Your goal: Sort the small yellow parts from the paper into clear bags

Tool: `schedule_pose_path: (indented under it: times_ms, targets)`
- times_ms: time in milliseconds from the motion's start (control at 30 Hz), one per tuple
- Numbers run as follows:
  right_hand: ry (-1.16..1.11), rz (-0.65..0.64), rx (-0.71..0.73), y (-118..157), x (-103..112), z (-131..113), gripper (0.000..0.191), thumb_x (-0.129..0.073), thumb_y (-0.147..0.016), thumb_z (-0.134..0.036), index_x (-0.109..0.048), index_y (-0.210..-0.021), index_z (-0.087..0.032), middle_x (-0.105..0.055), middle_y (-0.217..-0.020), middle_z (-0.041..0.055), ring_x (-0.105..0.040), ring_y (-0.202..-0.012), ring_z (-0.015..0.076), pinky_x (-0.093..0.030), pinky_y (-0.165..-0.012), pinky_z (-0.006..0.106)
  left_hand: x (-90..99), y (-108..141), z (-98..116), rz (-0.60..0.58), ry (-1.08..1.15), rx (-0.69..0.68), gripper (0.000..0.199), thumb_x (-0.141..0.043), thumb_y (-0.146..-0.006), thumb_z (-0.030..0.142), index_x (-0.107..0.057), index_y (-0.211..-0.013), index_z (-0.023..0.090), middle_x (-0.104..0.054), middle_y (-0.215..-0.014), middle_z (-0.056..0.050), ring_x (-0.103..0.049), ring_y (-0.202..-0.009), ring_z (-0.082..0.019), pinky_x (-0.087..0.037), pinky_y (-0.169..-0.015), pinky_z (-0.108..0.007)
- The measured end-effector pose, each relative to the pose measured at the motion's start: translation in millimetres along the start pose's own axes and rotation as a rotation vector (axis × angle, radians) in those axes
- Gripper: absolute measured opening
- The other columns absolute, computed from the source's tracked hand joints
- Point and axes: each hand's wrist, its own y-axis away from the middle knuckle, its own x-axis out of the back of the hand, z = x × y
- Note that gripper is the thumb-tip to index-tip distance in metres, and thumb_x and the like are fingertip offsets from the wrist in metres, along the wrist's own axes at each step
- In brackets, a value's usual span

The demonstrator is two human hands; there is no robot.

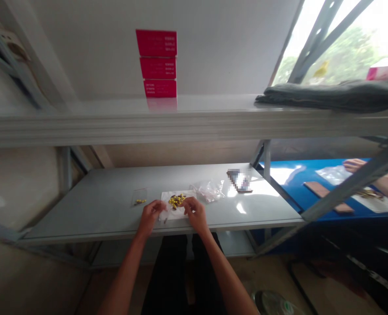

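My left hand [150,217] and my right hand [194,210] sit at the front of a grey metal shelf [82,223], fingers curled over a white paper sheet [171,211]. A heap of small yellow components [177,201] lies on the sheet between my hands. Whether either hand pinches a piece is too small to tell. Left of the sheet, a small transparent bag [139,197] holds a few yellow pieces. A crumpled plastic bag [210,190] lies beyond my right hand, and a pixelated flat object [239,180] lies further right.
Steel uprights frame the shelf, with a lower shelf just below it. Overhead, stacked red boxes [156,61] and a grey folded cloth [328,97] rest on the upper shelf [181,124]. At right, a co-worker's hand [354,165] is over a blue table [289,183].
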Motion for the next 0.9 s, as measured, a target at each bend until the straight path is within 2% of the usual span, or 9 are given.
schedule_pose_path:
  times_ms: [67,133,233,367,433,533,600,733,900]
  targets:
    - [0.113,0.180,-0.004,-0.6,1.4,3.0,0.020,-0.054,-0.094,-0.030,-0.068,-0.085,-0.018,-0.068,-0.078,0.0033,-0.057,-0.061,0.0143,-0.046,-0.060,0.026,0.1,-0.4,-2.2,0.053,0.071,0.023,0.038,-0.067,-0.081,0.055,-0.072,-0.077,0.017,-0.073,-0.079,-0.006,-0.065,-0.080,-0.021,-0.051,-0.080,-0.032]
    - [0.261,0.236,0.015,-2.0,1.6,5.5,0.016,-0.053,-0.091,-0.023,-0.068,-0.086,-0.018,-0.067,-0.079,0.0039,-0.056,-0.066,0.0162,-0.046,-0.065,0.028,-0.7,-0.5,-2.4,0.060,0.098,0.029,0.037,-0.072,-0.076,0.054,-0.074,-0.080,0.017,-0.075,-0.083,-0.007,-0.067,-0.085,-0.023,-0.051,-0.083,-0.034]
    - [0.471,0.140,0.055,-5.1,-1.4,7.4,0.018,-0.054,-0.087,-0.014,-0.071,-0.089,-0.020,-0.067,-0.091,0.0071,-0.056,-0.083,0.0214,-0.047,-0.078,0.034,-2.2,-0.2,0.4,0.053,0.099,0.020,0.037,-0.081,-0.068,0.049,-0.073,-0.085,0.017,-0.075,-0.086,-0.007,-0.068,-0.084,-0.023,-0.052,-0.083,-0.033]
    - [0.628,0.026,0.091,-8.6,-7.6,8.3,0.020,-0.060,-0.086,-0.011,-0.075,-0.094,-0.023,-0.064,-0.100,0.0098,-0.052,-0.100,0.0276,-0.045,-0.089,0.039,-2.1,1.2,3.1,0.018,0.022,-0.016,0.031,-0.073,-0.078,0.048,-0.073,-0.080,0.017,-0.074,-0.085,-0.006,-0.067,-0.085,-0.021,-0.051,-0.080,-0.029]
    - [0.654,-0.005,0.109,-9.3,-9.8,9.6,0.019,-0.060,-0.088,-0.011,-0.075,-0.090,-0.023,-0.063,-0.099,0.0100,-0.051,-0.100,0.0278,-0.045,-0.089,0.040,-1.5,2.5,2.4,0.007,-0.019,0.012,0.034,-0.070,-0.081,0.051,-0.073,-0.082,0.017,-0.072,-0.082,-0.005,-0.065,-0.075,-0.018,-0.050,-0.067,-0.025]
    - [0.671,-0.021,0.141,-9.0,-11.2,11.0,0.022,-0.057,-0.091,-0.011,-0.074,-0.084,-0.024,-0.062,-0.096,0.0094,-0.051,-0.097,0.0266,-0.046,-0.088,0.039,-0.9,4.2,-0.5,0.015,-0.024,0.104,0.041,-0.072,-0.078,0.055,-0.074,-0.094,0.017,-0.067,-0.071,0.000,-0.052,-0.052,-0.012,-0.038,-0.045,-0.021]
    - [0.652,-0.020,0.154,-8.7,-10.8,9.7,0.022,-0.056,-0.092,-0.012,-0.073,-0.084,-0.024,-0.063,-0.096,0.0091,-0.051,-0.098,0.0262,-0.046,-0.088,0.039,-0.8,4.0,-2.4,0.022,-0.030,0.092,0.043,-0.075,-0.075,0.054,-0.074,-0.097,0.017,-0.068,-0.073,-0.001,-0.052,-0.053,-0.012,-0.039,-0.045,-0.021]
    - [0.392,-0.035,0.168,-8.6,-6.9,1.6,0.012,-0.061,-0.092,-0.021,-0.072,-0.088,-0.023,-0.065,-0.098,0.0071,-0.056,-0.096,0.0224,-0.048,-0.087,0.036,-1.3,1.2,-3.5,-0.004,-0.077,-0.014,0.036,-0.077,-0.075,0.049,-0.077,-0.091,0.017,-0.075,-0.088,-0.006,-0.063,-0.075,-0.019,-0.049,-0.068,-0.026]
    - [0.082,-0.205,0.154,-7.0,-3.7,-3.3,0.015,-0.065,-0.092,-0.034,-0.074,-0.089,-0.022,-0.068,-0.091,0.0040,-0.058,-0.073,0.0149,-0.047,-0.063,0.026,-3.5,-0.2,1.9,-0.069,-0.160,-0.063,0.033,-0.076,-0.075,0.049,-0.078,-0.088,0.019,-0.076,-0.089,-0.006,-0.066,-0.081,-0.023,-0.050,-0.075,-0.030]
